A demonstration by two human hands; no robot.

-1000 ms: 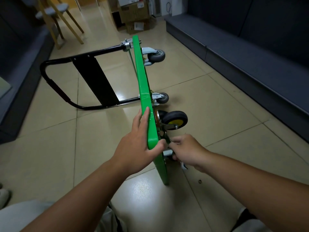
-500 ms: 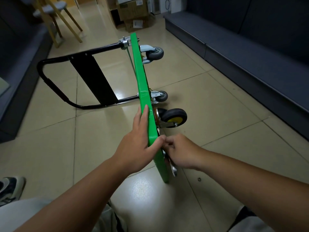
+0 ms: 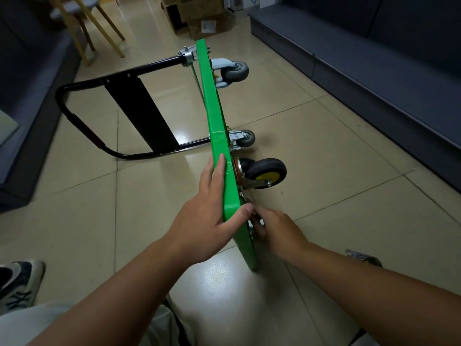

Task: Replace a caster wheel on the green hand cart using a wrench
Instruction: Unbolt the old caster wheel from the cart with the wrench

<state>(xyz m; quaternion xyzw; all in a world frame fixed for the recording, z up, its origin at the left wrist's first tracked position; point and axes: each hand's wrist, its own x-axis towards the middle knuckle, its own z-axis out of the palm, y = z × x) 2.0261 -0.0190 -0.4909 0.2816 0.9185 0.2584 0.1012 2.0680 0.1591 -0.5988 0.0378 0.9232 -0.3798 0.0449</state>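
Observation:
The green hand cart [image 3: 217, 126] stands on its side edge on the tiled floor, its black handle [image 3: 82, 126] lying to the left. My left hand [image 3: 207, 211] holds the top edge of the deck, fingers along one face and thumb over the other. My right hand [image 3: 277, 233] is curled on a metal wrench [image 3: 250, 227] against the underside, just below a black caster with a yellow hub [image 3: 267, 172]. Most of the wrench is hidden by my fingers. Two grey casters [image 3: 235, 71] [image 3: 245, 138] sit farther along the deck.
A metal plate [image 3: 361, 257] lies on the floor behind my right forearm. Dark benches [image 3: 374, 58] run along the right and left walls. Cardboard boxes [image 3: 199, 18] and wooden chair legs [image 3: 94, 28] stand at the far end. My shoe [image 3: 17, 283] is at lower left.
My right hand has shifted slightly along the underside with the wrench. The left hand keeps its hold on the deck. My shoe has come further into view at lower left.

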